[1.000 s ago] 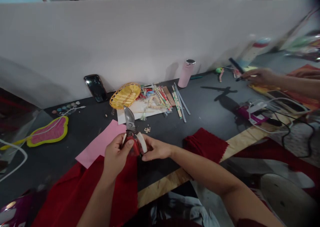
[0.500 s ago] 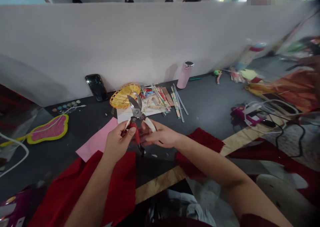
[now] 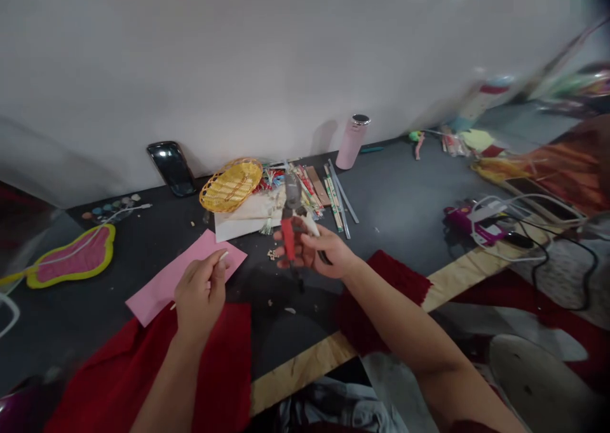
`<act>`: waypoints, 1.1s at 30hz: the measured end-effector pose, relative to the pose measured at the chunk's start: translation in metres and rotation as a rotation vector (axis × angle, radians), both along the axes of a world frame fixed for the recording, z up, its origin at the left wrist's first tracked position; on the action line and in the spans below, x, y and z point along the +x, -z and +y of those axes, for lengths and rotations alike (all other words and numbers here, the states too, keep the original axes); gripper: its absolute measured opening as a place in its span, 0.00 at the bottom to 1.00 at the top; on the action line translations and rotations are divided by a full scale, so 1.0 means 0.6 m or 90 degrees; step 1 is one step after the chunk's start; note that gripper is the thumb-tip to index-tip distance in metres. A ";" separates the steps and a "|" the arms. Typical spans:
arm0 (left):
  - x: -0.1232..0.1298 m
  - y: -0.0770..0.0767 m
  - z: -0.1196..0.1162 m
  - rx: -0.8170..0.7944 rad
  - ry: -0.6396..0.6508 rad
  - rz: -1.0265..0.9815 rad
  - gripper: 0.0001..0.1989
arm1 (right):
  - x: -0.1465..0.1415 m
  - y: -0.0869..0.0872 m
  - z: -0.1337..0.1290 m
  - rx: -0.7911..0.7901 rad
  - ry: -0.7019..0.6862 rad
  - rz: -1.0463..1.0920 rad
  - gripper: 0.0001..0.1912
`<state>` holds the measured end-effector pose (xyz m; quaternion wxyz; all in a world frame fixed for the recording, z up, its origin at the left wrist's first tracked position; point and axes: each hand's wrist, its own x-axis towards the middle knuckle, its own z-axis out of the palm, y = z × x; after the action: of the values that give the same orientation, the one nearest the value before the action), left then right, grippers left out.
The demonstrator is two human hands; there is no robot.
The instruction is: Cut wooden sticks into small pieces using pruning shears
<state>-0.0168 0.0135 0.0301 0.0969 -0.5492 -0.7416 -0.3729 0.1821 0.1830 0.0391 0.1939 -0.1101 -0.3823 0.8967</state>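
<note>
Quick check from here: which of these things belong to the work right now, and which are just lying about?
In use: pruning shears in the right hand; white stick in the left hand; pink paper under that hand.

Lying about: phone; yellow basket; pink bottle; red cloth.

The head camera is looking forward and down from the person's own head, facing a white wall (image 3: 286,71) at twelve o'clock. It is sitting close above a dark table (image 3: 395,211), with the left hand (image 3: 200,296) at eight o'clock and the right hand (image 3: 309,252) at six.
</note>
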 end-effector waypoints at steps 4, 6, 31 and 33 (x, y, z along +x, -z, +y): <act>0.003 0.007 0.004 -0.005 0.059 0.045 0.12 | -0.008 0.004 0.017 0.021 0.133 -0.012 0.15; 0.005 0.012 0.007 -0.014 0.067 0.051 0.12 | -0.010 0.010 0.017 0.036 0.141 -0.031 0.15; 0.038 -0.024 -0.001 0.025 -0.076 -0.403 0.14 | -0.030 0.047 -0.061 1.126 0.103 -0.348 0.24; 0.040 -0.023 0.001 0.016 -0.077 -0.408 0.13 | -0.029 0.048 -0.063 1.152 0.101 -0.366 0.24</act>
<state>0.0070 0.0139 0.0440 -0.1127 -0.3576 -0.7609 -0.5295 0.1649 0.1450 0.0103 0.1644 -0.1600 -0.9558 0.1837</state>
